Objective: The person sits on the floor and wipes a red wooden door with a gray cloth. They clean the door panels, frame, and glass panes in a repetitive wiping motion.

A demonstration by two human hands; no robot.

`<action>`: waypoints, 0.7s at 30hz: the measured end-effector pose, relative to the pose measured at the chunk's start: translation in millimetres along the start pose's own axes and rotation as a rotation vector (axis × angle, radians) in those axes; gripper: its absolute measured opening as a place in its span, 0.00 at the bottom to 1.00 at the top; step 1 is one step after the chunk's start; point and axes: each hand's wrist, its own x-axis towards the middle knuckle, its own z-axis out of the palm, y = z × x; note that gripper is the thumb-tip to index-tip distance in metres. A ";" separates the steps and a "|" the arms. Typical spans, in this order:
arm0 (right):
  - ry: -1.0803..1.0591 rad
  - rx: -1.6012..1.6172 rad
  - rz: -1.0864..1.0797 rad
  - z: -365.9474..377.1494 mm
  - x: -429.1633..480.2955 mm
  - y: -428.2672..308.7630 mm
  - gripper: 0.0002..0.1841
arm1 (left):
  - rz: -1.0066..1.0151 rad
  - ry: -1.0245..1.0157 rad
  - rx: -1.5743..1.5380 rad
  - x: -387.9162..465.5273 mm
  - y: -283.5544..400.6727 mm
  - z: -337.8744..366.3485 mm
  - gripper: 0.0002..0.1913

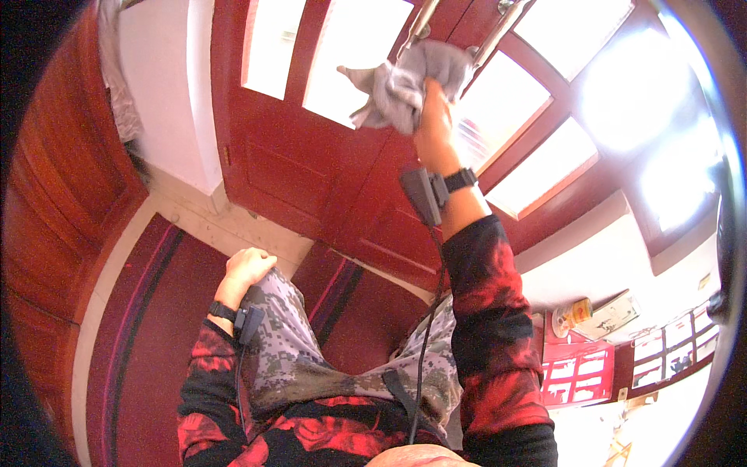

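Note:
My right hand (pixel 436 128) is stretched forward and holds a bunched grey cloth (pixel 400 90). The cloth lies against the lower ends of two long metal door handles (pixel 425 20), side by side on a red double door (pixel 286 175) with glass panes. Part of the cloth blurs, and it hides most of my fingers. Lower down, my left hand (pixel 248 267) rests on my left knee, over camouflage trousers (pixel 280 333). Its fingers curl over the far side of the knee, mostly out of sight. Each wrist wears a black strap with a small cabled device.
A dark red mat (pixel 157 327) with a black stripe lies underfoot. Reddish wood panelling (pixel 64 175) and a white wall corner (pixel 166 87) stand at left. To the right, a yellow-labelled container (pixel 575 318) and a box (pixel 610 315) sit by a red gridded panel (pixel 578 373).

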 end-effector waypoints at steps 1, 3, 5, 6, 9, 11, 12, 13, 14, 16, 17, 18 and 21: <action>0.028 0.003 0.103 -7.3 -10.3 9.6 0.21 | 0.004 0.014 0.003 -0.2 -0.3 0.4 0.23; 0.046 -0.131 0.053 -23.2 -30.1 22.2 0.19 | 0.003 0.013 -0.002 -0.4 -0.6 0.8 0.23; 0.184 -0.043 0.188 -39.7 -46.4 24.7 0.20 | 0.001 0.006 -0.003 -0.7 -0.9 0.8 0.23; 0.188 -0.076 0.157 -50.1 -53.8 19.6 0.21 | -0.001 0.004 -0.008 -0.8 -1.2 0.6 0.23; 0.255 -0.277 -0.065 -78.1 -65.0 -11.2 0.22 | -0.004 0.002 -0.009 -1.7 -0.4 -0.3 0.23; 0.285 -0.565 -0.263 -96.9 -62.0 -49.7 0.22 | -0.011 -0.014 -0.001 -2.3 1.4 -1.4 0.23; 0.303 -0.630 -0.312 -102.2 -56.2 -68.7 0.24 | -0.018 -0.028 0.006 -2.5 2.6 -2.6 0.23; 0.304 -0.692 -0.375 -103.9 -46.8 -86.0 0.25 | -0.025 -0.039 0.024 -2.4 3.8 -3.6 0.23; 0.294 -0.843 -0.443 -103.5 -37.1 -102.7 0.26 | -0.026 -0.047 0.018 -2.6 5.1 -4.4 0.23; 0.280 -1.063 -0.552 -95.4 -18.7 -126.8 0.29 | -0.030 -0.046 0.033 -2.8 7.2 -6.1 0.23; 0.269 -1.131 -0.600 -89.2 -10.6 -135.4 0.30 | -0.031 -0.046 0.023 -3.1 7.9 -6.9 0.23; 0.243 -1.195 -0.678 -82.5 -2.9 -141.3 0.31 | -0.032 -0.043 0.021 -3.2 8.3 -7.0 0.23; 0.219 -1.312 -0.733 -67.9 20.1 -149.1 0.28 | -0.038 -0.047 0.008 -3.7 8.6 -7.4 0.23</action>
